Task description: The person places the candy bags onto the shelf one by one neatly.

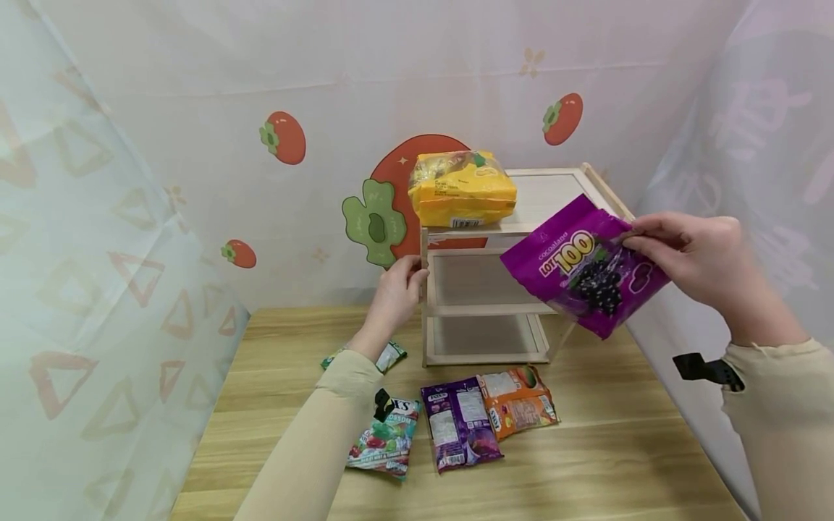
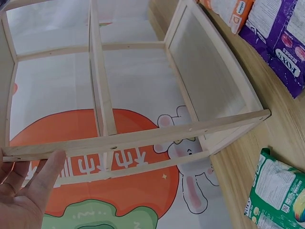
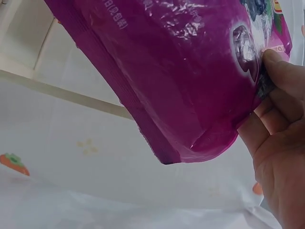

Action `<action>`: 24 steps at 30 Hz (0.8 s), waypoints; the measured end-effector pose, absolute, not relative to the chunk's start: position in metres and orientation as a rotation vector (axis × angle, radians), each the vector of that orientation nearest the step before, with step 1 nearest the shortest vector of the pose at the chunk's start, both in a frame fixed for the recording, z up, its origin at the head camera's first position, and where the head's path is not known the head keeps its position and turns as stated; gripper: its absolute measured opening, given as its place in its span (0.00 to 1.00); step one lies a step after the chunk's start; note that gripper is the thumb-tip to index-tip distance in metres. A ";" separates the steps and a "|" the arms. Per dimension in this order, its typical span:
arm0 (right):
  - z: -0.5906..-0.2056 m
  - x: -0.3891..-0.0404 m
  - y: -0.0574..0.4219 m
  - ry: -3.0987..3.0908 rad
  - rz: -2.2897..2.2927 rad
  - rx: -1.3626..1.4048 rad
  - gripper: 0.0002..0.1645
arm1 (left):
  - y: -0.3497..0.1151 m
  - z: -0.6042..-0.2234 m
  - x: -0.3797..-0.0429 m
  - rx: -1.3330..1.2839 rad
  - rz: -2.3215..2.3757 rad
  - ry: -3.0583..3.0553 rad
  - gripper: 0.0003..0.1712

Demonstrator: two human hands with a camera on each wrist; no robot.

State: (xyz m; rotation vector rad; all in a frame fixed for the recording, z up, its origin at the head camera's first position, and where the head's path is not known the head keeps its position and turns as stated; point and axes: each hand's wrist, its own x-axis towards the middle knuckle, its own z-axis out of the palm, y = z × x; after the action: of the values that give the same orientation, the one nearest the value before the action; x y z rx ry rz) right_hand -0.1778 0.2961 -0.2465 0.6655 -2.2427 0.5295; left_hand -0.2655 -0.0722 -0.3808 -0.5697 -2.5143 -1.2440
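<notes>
White cloth backdrop [image 1: 326,43] with red-orange fruit prints [image 1: 287,139] behind wood-grain table [image 1: 260,434]; pale patterned drapes [image 1: 85,275] hang both sides; soft light.

On my remote feed the purple pouch [image 1: 573,271] looked like glossy, crinkly plastic, and the yellow pack [image 1: 462,194] to its left was shiny plastic too. The shelf [image 1: 547,189] was pale, smooth-looking matt wood. Near tabletop [image 1: 586,467] had a smooth wood-grain finish; far backdrop [image 1: 195,145] looked like creased matt cloth tbh.
</notes>
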 end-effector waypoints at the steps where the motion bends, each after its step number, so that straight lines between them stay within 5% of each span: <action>1: -0.245 -0.178 0.296 -2.261 0.544 0.632 0.14 | -0.072 -0.381 -0.266 -0.570 -1.237 -2.516 0.16; 6: -0.236 -0.181 0.297 -2.374 0.731 0.439 0.08 | -0.072 -0.382 -0.266 -0.565 -1.191 -2.520 0.16; 24: -0.232 -0.187 0.302 -2.361 1.426 0.185 0.13 | -0.071 -0.383 -0.266 -0.564 -1.192 -2.505 0.16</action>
State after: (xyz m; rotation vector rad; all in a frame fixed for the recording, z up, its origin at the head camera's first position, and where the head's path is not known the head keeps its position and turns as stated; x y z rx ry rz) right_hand -0.1875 0.3023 -0.2318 0.1851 -2.3612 1.4264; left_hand -0.2659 -0.0715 -0.3826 -0.5638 -2.5055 -1.1924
